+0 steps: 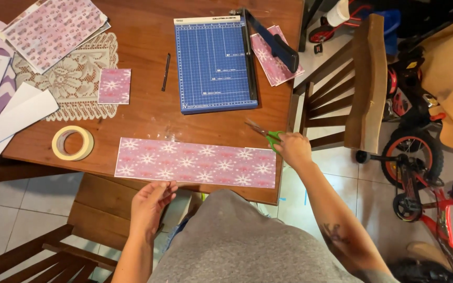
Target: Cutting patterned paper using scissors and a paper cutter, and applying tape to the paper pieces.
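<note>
Left hand (150, 202) on pink snowflake strip (196, 162) | right hand (293, 149) on green scissors (268, 135)

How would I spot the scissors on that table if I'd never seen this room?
Start at the blue paper trimmer on the wooden table. Just below its lower right corner, at the table's edge, the right hand holds the scissors. They are the only thing with green handles, blades pointing toward the trimmer.

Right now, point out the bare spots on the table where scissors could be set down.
Bare wood lies between the tape roll, the small pink card and the cutter, above the long pink strip; only a pen sits there. The left end is crowded with paper sheets and a doily. The right hand holds the scissors at the right edge.
</note>
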